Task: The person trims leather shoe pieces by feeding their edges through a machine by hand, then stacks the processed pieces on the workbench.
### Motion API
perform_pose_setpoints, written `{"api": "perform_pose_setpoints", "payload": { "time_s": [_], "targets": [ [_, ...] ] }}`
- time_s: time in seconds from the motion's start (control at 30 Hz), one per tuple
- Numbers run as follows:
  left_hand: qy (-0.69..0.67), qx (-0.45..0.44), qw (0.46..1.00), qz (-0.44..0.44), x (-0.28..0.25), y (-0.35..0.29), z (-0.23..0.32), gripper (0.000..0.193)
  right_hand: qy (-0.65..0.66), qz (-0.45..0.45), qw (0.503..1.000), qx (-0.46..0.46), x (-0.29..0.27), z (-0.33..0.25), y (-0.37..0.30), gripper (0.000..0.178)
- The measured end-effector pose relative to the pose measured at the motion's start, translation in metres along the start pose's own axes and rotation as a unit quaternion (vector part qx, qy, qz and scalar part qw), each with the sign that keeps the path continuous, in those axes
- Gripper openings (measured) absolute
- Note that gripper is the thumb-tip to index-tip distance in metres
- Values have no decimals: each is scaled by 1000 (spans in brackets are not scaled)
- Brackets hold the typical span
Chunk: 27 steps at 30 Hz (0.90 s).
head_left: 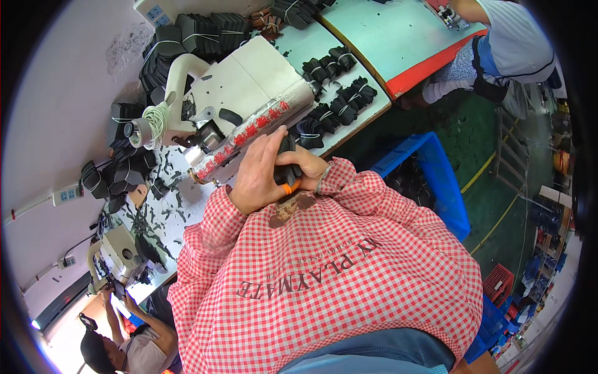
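Close to my chest, both hands are closed around a small stack of black flat pieces (287,148). My left hand (256,173) presses on its left side with the fingers stretched up along it. My right hand (309,167) wraps the right side, its fingers partly hidden behind the stack. An orange band (290,187) shows by the thumb, at the lower end of the stack. Just beyond my hands stands a cream-coloured bench machine (249,78) with a chipped red front edge. A loose black piece (230,116) lies on top of it.
Tied black bundles (342,109) line the table right of the machine; larger stacks (199,34) stand behind. Black scraps (163,193) litter the table at left. A blue crate (445,187) with black pieces is at my right. Co-workers sit at lower left (146,343) and upper right (514,43).
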<state>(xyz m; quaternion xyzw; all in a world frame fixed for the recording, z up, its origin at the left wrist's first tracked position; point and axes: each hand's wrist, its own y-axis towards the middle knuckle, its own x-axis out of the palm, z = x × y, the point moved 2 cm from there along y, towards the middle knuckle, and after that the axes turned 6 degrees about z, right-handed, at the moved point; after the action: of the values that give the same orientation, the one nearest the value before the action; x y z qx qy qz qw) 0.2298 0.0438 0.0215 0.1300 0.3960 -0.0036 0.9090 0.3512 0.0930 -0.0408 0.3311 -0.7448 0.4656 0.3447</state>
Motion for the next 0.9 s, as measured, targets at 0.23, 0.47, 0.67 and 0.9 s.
{"api": "perform_pose_setpoints", "payload": {
  "time_s": [0.23,0.47,0.67,0.9],
  "targets": [
    [-28,11,999,21,4,1,3,105,22,-17,999,16,-7,4,-4,39],
    [-20,33,998,42,-6,0,5,96,-24,-50,998,5,2,6,-3,43],
    [-8,45,995,89,-15,-11,3,85,-41,9,999,-2,11,6,-7,42],
    [10,-201,972,122,-5,-42,-20,54,-554,36,816,-160,28,24,10,97]
  ]
}}
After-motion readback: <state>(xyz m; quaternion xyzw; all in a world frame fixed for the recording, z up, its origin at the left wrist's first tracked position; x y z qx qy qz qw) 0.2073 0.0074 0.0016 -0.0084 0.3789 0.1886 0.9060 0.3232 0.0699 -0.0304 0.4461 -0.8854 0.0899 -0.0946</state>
